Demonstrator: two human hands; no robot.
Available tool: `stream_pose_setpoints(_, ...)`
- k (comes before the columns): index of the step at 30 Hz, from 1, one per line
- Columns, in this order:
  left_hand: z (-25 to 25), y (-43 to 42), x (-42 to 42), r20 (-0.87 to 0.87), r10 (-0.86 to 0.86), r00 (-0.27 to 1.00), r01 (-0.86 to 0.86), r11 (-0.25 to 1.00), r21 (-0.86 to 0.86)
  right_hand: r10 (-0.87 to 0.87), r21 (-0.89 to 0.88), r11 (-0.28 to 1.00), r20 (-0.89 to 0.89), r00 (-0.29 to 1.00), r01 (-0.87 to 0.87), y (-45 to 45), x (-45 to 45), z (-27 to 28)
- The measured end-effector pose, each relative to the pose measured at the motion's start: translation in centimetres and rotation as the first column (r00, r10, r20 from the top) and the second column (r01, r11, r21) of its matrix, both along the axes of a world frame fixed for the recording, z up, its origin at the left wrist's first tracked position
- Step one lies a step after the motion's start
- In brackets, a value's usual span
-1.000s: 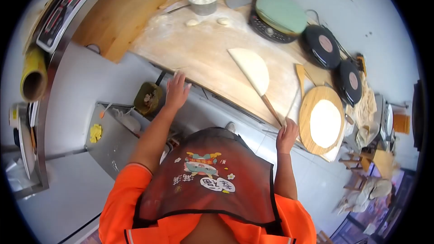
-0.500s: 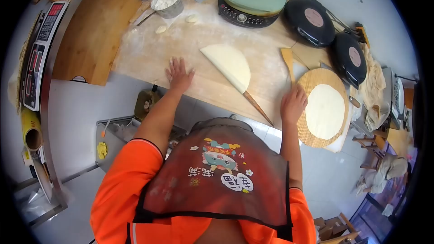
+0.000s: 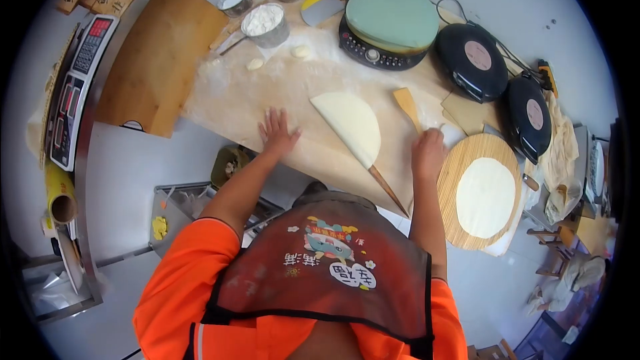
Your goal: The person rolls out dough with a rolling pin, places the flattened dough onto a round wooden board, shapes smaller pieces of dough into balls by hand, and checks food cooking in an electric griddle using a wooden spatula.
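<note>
My right hand point(image 3: 429, 153) is closed around the handle of a flat wooden spatula point(image 3: 405, 102), its blade pointing away from me above the floured worktop point(image 3: 227, 103). My left hand point(image 3: 277, 135) lies flat near the front edge of that worktop, fingers spread, with nothing in it. Between my hands, a thin sheet of dough point(image 3: 350, 123) forms a half-round along a tapered wooden rolling pin point(image 3: 390, 190), whose near end sticks out toward me. Just right of my right hand, a flat dough round point(image 3: 487, 197) rests on a round slatted wooden board point(image 3: 448, 197).
A round electric griddle point(image 3: 390, 23) with a green lid stands at the back, beside two black round appliances point(image 3: 470, 63). A metal pot of flour point(image 3: 265, 25), small dough pieces point(image 3: 301, 51) and a scraper point(image 3: 322, 10) lie at back left. A scale point(image 3: 77, 93) stands far left.
My right hand has moved left and away from me, off the round board's edge, carrying the spatula toward the half-round dough. My left hand stays flat. The camera view has shifted a little.
</note>
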State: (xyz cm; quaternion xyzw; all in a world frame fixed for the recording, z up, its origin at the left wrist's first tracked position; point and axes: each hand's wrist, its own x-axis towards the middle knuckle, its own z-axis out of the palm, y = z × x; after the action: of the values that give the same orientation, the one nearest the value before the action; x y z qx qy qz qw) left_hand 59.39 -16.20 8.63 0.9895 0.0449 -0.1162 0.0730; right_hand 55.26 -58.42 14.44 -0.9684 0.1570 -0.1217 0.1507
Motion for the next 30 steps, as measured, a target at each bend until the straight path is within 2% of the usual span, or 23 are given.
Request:
stream_pose_setpoints(1, 0.8, 0.0, 0.5, -0.023, 0.008, 1.000, -0.008, 1.000, -0.009, -0.076, 0.130, 0.988, -0.085, 0.993, 0.087, 1.0, -0.3, 1.4)
stream_pose_setpoints(3, 2.4, -0.1, 1.8, -0.077, 0.016, 0.997, -0.018, 0.999, -0.032, -0.063, 0.286, 0.955, -0.051, 0.997, 0.075, 1.1, -1.5, 1.3)
stream_pose_setpoints(6, 4.1, -1.2, 6.8, 0.339, -0.186, 0.922, 0.227, 0.970, -0.086, -0.079, 0.470, 0.878, -0.047, 0.996, 0.091, 0.7, -3.3, 1.6)
stream_pose_setpoints(8, 8.0, -4.6, 12.2, 0.590, -0.328, 0.738, 0.479, 0.870, -0.116, -0.116, 0.572, 0.809, -0.065, 0.991, 0.132, 0.6, -3.9, 2.5)
stream_pose_setpoints(9, 9.8, -6.6, 14.9, 0.625, -0.379, 0.683, 0.553, 0.827, -0.103, -0.124, 0.629, 0.762, -0.090, 0.988, 0.153, 0.6, -4.0, 3.3)
stream_pose_setpoints(12, 13.9, -12.2, 21.1, 0.664, -0.528, 0.530, 0.715, 0.699, -0.015, -0.146, 0.600, 0.793, 0.013, 0.989, 0.109, 0.7, -3.8, 3.8)
stream_pose_setpoints(15, 13.8, -15.2, 25.9, 0.605, -0.683, 0.408, 0.793, 0.593, 0.135, -0.177, 0.588, 0.787, -0.075, 0.981, 0.187, 1.5, -2.8, 7.3)
stream_pose_setpoints(18, 14.3, -16.4, 28.7, 0.351, -0.829, 0.435, 0.832, 0.519, 0.196, -0.154, 0.506, 0.856, 0.056, 0.986, 0.105, 1.1, -2.0, 7.1)
stream_pose_setpoints(21, 14.1, -16.4, 30.1, 0.333, -0.822, 0.462, 0.861, 0.505, 0.053, -0.149, 0.440, 0.895, 0.129, 0.980, 0.078, 1.1, -0.8, 8.1)
stream_pose_setpoints(24, 14.0, -16.2, 31.5, 0.323, -0.846, 0.424, 0.888, 0.459, 0.037, -0.194, 0.440, 0.881, 0.003, 0.981, 0.173, 1.1, 0.6, 9.2)
stream_pose_setpoints(27, 16.1, -16.8, 34.2, 0.587, -0.729, 0.353, 0.905, 0.425, -0.015, -0.246, 0.395, 0.879, -0.107, 0.963, 0.268, 1.3, 2.6, 11.8)
stream_pose_setpoints(30, 22.5, -19.3, 37.7, 0.646, -0.562, 0.517, 0.814, 0.555, -0.169, -0.177, 0.333, 0.928, -0.001, 0.984, 0.168, 0.4, 4.9, 11.6)
